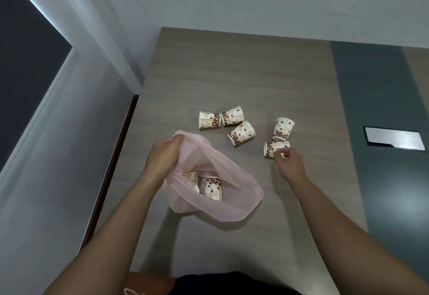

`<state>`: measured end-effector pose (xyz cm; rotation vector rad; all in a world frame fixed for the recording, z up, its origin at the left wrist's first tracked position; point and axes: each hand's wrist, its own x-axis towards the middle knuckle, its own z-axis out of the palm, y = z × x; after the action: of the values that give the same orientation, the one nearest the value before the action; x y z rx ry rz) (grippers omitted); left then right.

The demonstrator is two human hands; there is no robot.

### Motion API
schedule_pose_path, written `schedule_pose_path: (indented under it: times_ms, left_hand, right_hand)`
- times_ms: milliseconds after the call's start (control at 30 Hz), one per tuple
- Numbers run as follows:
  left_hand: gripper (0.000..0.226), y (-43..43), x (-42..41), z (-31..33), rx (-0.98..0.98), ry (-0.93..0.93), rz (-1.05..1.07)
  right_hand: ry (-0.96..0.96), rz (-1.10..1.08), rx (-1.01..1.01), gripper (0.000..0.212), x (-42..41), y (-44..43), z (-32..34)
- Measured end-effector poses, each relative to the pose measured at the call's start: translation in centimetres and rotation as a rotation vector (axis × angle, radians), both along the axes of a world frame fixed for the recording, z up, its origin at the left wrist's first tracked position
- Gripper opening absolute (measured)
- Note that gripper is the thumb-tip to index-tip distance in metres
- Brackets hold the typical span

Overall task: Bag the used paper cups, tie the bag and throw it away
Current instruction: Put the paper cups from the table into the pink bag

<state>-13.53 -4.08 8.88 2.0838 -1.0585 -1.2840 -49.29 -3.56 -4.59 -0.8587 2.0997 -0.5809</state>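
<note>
The step in hand was judged to be picking up the next cup and dropping it into the bag. To do it well, the left hand (166, 156) needed to keep the mouth of the thin, translucent pink plastic bag (228, 204) lifted and wide, while the right hand (289, 163) took the cup around its wall, not by its soft rim, and carried it clear over the bag's edge before letting go.

The left hand's fingers (173, 142) were closed on a gathered fold of the bag's rim, holding it up off the wood-grain grey surface (243, 74). Two cups already lay inside.

The right hand's fingers (283, 154) were loosely curled and partly open, holding nothing. The nearest bean-printed paper cup (272, 147) lay on its side just beyond the fingertips, touching or almost touching them; which could not be told. Four more cups lay further off on the surface.
</note>
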Motion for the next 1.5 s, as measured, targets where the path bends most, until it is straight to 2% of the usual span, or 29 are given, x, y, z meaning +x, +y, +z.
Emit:
schedule_pose_path:
  times_ms: [100,133,300,400,467,500,567,667,767,833,1000,1133,1233,1367,1500]
  left_hand:
    - [0.044,0.4,-0.2,0.0,0.009,-0.012,-0.046]
    - [0.042,0.6,-0.3,0.0,0.009,-0.018,-0.063]
    - [0.040,1.3,-0.2,-0.6,0.018,-0.016,-0.086]
    - [0.041,1.3,0.0,-0.6,0.032,0.041,-0.063]
    - [0.041,1.2,-0.1,-0.6,0.042,0.126,0.021]
    - [0.041,1.1,0.0,-0.7,0.047,0.153,0.061]
    - [0.042,0.9,-0.1,-0.7,0.061,0.172,0.088]
    - [0.045,0.9,-0.4,-0.6,0.077,0.184,0.092]
    - [0.045,1.1,-1.1,-0.2,0.082,0.173,0.064]
    - [0.043,1.2,-1.8,0.1,0.075,0.137,0.086]
    - [0.040,1.3,-2.0,1.1,0.056,0.075,0.027]
    - [0.044,1.8,-1.8,2.0,-0.002,0.061,-0.042]
    - [0.038,2.0,-1.8,2.3,-0.007,0.087,-0.036]
    - [0.041,1.9,-2.4,2.6,-0.001,0.102,0.030]
    - [0.048,1.5,-3.0,2.7,-0.040,0.124,0.056]
  right_hand:
    - [-0.046,-0.058,0.043,0.062,-4.0,-1.3,-5.4]
    - [-0.070,-0.059,0.044,0.065,-4.6,-1.6,-6.4]
    - [-0.071,-0.003,0.060,0.047,-2.1,-1.8,-1.7]
    - [-0.088,-0.085,0.095,0.052,-1.9,-1.3,-2.2]
    - [-0.125,-0.164,0.078,0.059,-1.9,-0.5,-2.9]
    - [-0.157,-0.202,0.049,0.056,-1.8,0.0,-3.0]
    - [-0.267,-0.297,-0.035,0.044,-1.3,0.8,-2.0]
    - [-0.461,-0.337,-0.146,0.044,-0.1,1.6,0.6]
    - [-0.733,-0.186,-0.140,0.045,1.8,2.7,3.3]
    - [-0.813,-0.009,-0.102,0.041,3.7,3.6,5.0]
    - [-0.707,0.375,-0.053,0.035,8.6,5.1,6.5]
    - [-0.583,0.560,-0.067,0.029,12.8,6.2,5.4]
    - [-0.467,0.696,-0.085,0.025,15.7,6.6,4.8]
    - [-0.352,0.814,-0.075,0.035,18.0,7.0,4.4]
    - [-0.256,0.848,-0.070,0.035,18.4,7.2,3.8]
